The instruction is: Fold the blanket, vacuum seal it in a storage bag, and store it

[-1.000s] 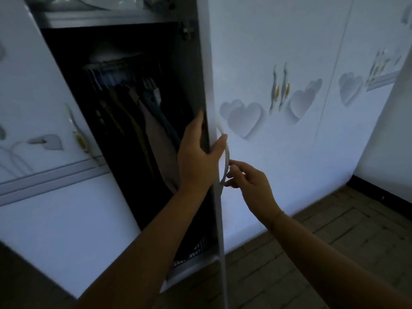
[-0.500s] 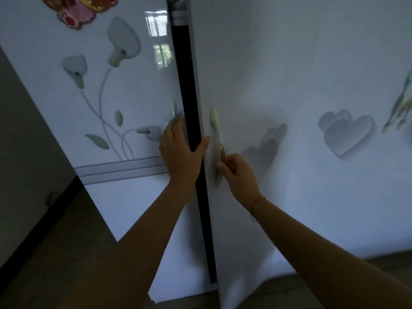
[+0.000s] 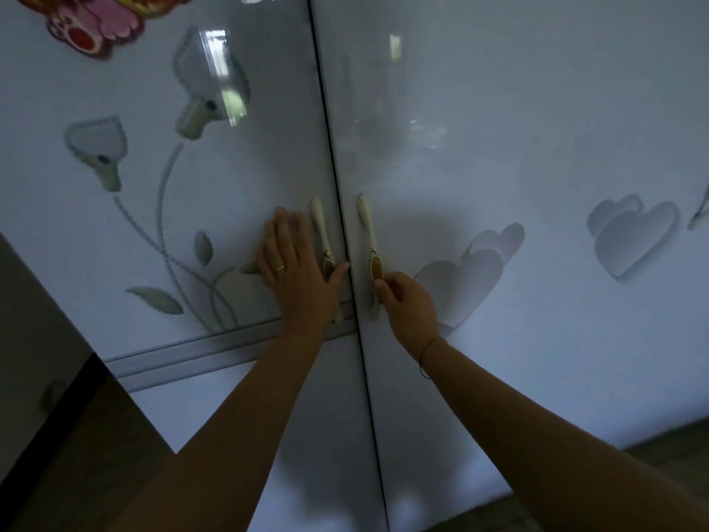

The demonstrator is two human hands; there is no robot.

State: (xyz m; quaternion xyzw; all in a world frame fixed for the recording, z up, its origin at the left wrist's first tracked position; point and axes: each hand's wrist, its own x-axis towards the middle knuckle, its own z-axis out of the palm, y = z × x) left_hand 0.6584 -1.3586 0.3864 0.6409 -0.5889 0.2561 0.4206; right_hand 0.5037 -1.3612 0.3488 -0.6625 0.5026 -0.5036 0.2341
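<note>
The left hand (image 3: 293, 278) lies flat by the inner edge of the left door (image 3: 230, 167), fingers (image 3: 286, 232) straight together, likely steadying it; the right hand (image 3: 408, 305) pinches the handle (image 3: 368, 232) of the right door (image 3: 498, 147). Storing looks finished.

Glossy, smooth white wardrobe doors (image 3: 498, 147), reflective; shiny cream handles (image 3: 366, 228), gold-toned trim; matt brown floor (image 3: 675, 447)

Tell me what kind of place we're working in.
Likely a home bedroom, at a wardrobe: tall glossy white doors shut, decorated with raised flowers and hearts, a cartoon sticker, and wood-look flooring below. The left hand presses the left door; the right hand grips the right handle.
</note>
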